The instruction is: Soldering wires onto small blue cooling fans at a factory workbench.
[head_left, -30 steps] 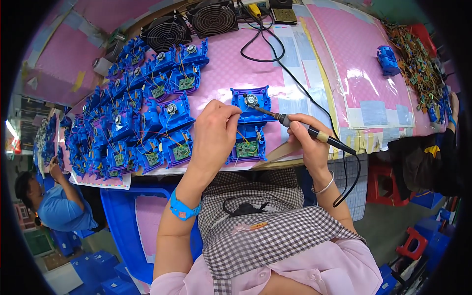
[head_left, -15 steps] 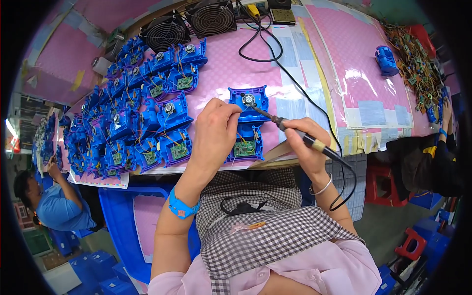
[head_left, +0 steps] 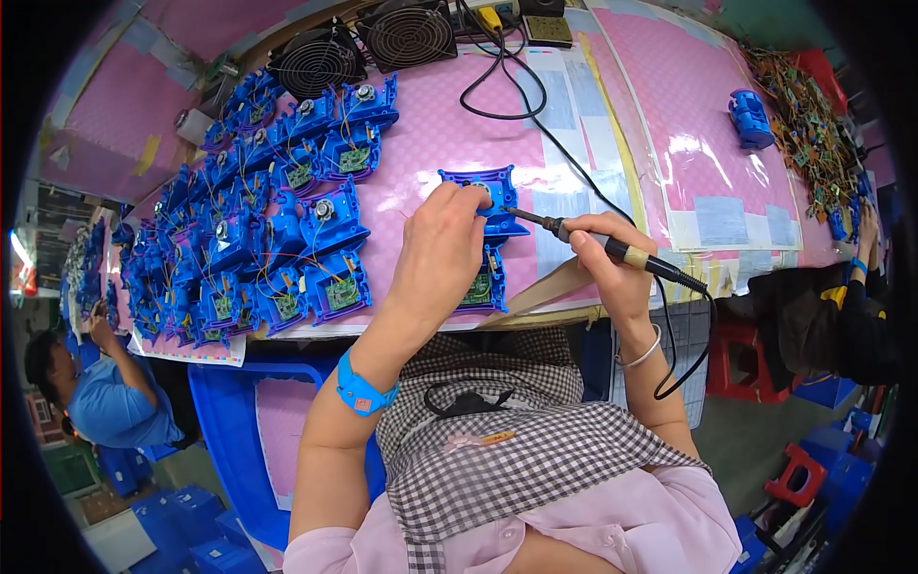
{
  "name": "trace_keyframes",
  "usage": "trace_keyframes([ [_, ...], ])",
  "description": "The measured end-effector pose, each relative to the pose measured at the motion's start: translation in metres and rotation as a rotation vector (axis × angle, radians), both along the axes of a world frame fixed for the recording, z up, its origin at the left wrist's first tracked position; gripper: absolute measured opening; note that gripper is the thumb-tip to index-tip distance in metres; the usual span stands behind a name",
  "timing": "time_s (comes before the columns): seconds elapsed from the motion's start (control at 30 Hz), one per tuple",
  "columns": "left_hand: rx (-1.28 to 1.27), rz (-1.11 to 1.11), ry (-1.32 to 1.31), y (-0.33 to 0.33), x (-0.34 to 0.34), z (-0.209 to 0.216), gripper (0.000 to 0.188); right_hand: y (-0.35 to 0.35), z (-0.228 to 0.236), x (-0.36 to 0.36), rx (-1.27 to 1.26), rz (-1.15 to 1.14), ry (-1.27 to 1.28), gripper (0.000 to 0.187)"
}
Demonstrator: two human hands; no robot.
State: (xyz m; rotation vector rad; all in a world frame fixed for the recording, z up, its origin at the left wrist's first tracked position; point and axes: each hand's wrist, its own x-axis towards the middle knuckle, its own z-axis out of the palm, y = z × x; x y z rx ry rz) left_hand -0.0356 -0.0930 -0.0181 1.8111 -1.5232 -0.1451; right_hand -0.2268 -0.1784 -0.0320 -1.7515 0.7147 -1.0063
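A soldering iron (head_left: 626,253) is gripped in my right hand (head_left: 612,273), its metal tip pointing left at the upper blue plastic housing (head_left: 502,178). Over that housing, my left hand (head_left: 442,251) has thumb and fingers pinched together and covers most of the round speaker inside. What the pinch holds is hidden. Just below lies a second blue housing part with a green circuit board (head_left: 481,290), partly behind my left hand. The iron's tip is close to my left fingertips; whether it touches anything I cannot tell.
Many blue housings (head_left: 225,239) with speakers, boards and loose wires crowd the left. Two black fans (head_left: 409,38) stand at the back. The iron's black cable (head_left: 612,201) crosses the table. A blue part (head_left: 751,120) and a wire heap (head_left: 803,124) lie right. Co-workers sit either side.
My left hand has moved right and up onto the speaker, covering it. The iron has drawn slightly right, its tip away from the speaker's middle. The view has shifted a little.
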Motion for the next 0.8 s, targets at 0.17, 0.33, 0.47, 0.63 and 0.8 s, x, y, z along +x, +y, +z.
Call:
trace_keyframes([
  [0.17, 0.022, -0.006, 0.008, -0.003, -0.001, -0.002, 0.017, -0.001, 0.000, 0.000, -0.002, 0.007, 0.004, 0.011],
  [0.33, 0.012, -0.010, -0.005, -0.006, 0.000, -0.006, 0.016, -0.001, 0.000, 0.000, 0.002, 0.013, 0.006, 0.011],
  [0.47, 0.015, -0.001, -0.006, -0.006, 0.002, -0.007, 0.017, 0.000, 0.001, 0.002, -0.003, 0.021, 0.002, 0.011],
  [0.63, -0.070, 0.168, 0.043, 0.021, 0.011, 0.023, 0.010, -0.002, 0.002, -0.001, -0.021, 0.026, 0.008, 0.012],
  [0.8, -0.019, 0.168, 0.073, 0.052, -0.004, 0.010, 0.012, -0.003, 0.002, -0.003, -0.013, 0.000, -0.025, 0.012],
])
